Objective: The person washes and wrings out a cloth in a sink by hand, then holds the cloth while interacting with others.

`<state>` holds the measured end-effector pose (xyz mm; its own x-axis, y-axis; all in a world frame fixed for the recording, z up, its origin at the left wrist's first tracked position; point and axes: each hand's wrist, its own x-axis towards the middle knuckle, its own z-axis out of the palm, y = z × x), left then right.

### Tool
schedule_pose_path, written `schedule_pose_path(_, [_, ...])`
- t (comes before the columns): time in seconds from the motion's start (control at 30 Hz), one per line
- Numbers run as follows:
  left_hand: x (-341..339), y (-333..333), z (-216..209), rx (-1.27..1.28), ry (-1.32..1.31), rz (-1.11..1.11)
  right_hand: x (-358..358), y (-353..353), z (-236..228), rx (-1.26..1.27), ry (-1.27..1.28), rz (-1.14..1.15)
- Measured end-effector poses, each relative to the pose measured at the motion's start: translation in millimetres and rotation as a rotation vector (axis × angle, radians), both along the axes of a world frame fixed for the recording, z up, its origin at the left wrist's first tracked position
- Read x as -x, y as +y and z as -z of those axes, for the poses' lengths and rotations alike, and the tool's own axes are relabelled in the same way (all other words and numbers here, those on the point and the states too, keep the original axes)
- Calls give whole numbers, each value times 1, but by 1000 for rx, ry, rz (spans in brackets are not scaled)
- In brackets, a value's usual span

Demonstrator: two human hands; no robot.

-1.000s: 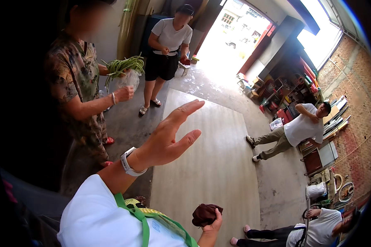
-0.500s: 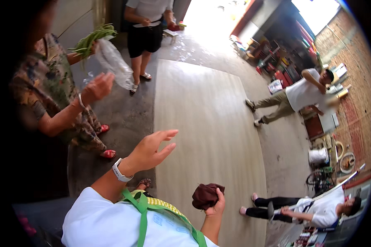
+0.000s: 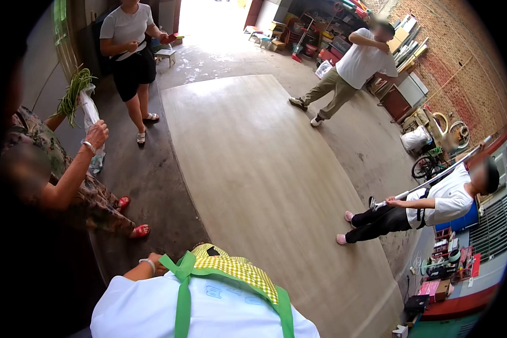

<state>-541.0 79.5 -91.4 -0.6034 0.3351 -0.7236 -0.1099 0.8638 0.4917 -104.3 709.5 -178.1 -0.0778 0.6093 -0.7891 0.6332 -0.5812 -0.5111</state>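
My left hand point(image 3: 158, 265) is low beside my body, close to the green strap point(image 3: 184, 293) of the yellow checked apron point(image 3: 236, 269). A pale band circles its wrist. My own white shirt and the apron strap hide most of its fingers, so I cannot make out whether it grips anything. My right hand is out of sight, and so is the dark brown cloth it held. A dark patch point(image 3: 213, 252) shows on the apron.
A pale mat-like floor area point(image 3: 253, 152) stretches ahead. At left, a person in patterned clothes point(image 3: 67, 169) carries green stalks point(image 3: 76, 93) and a plastic bag point(image 3: 91, 112). Another person point(image 3: 127, 39) stands beyond. At right are two people, one with a long pole point(image 3: 439, 177).
My left hand has dropped from over the floor to my side. My right hand and the brown cloth have left view. The view has swung, and the people appear shifted.
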Motion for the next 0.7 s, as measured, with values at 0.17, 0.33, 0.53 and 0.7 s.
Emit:
schedule_pose_path(0.17, [-25,-14,-70,173,-185,-1399,-3,-29,-38,56,-53,143])
schedule_pose_path(0.33, [4,79,-107,-230,-222,-1609,52,-34,-89,142,231,226])
schedule_pose_path(0.53, [43,194,-166,-571,-161,-769,151,-51,-198,268,623,214])
schedule_pose_path(0.7, [34,198,-188,-483,-67,-647,202,-87,-287,354,772,206])
